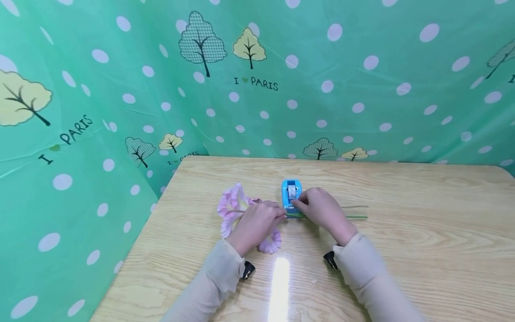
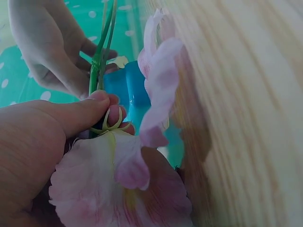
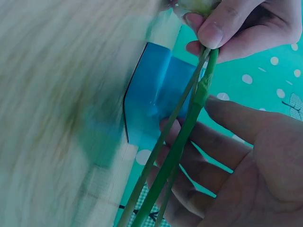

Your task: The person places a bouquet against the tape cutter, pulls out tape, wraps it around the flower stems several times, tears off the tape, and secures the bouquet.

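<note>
the left hand (image 1: pixel 257 226) pinches pale pink fabric flowers (image 1: pixel 231 208) where their green stems (image 1: pixel 354 212) begin; the right hand (image 1: pixel 322 210) curls its fingers round those stems beside a blue tape dispenser (image 1: pixel 291 193) on the wooden table (image 1: pixel 422 232). the stems look gathered together, with binding seemingly begun near the blooms and most of the stems left bare

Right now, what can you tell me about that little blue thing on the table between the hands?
The blue tape dispenser is a small, glossy plastic block with a whitish roll in its middle. It stands on the wooden table, just behind the green flower stems. The right hand reaches its front edge; whether they touch is unclear. The left hand pinches the stems beside it.
</note>
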### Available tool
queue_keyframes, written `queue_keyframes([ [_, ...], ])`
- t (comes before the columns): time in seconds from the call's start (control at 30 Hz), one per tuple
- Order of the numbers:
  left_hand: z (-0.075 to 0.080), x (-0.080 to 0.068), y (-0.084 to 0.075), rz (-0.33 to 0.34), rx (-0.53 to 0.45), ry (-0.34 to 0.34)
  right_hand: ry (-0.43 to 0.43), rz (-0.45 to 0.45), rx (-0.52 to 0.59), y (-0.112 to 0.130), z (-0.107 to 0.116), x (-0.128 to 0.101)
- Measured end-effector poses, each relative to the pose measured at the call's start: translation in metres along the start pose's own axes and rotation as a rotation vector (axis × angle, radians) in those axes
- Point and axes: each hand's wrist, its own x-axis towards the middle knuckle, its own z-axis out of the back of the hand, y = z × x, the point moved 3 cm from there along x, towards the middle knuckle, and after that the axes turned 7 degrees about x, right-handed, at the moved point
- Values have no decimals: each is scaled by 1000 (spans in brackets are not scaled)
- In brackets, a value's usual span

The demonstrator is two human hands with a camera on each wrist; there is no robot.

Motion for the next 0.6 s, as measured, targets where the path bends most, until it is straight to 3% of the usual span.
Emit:
queue_keyframes([
  [0.6, -1, -1, 1, 19, -29, 18, -85, -23, 88, -1, -5, 2],
])
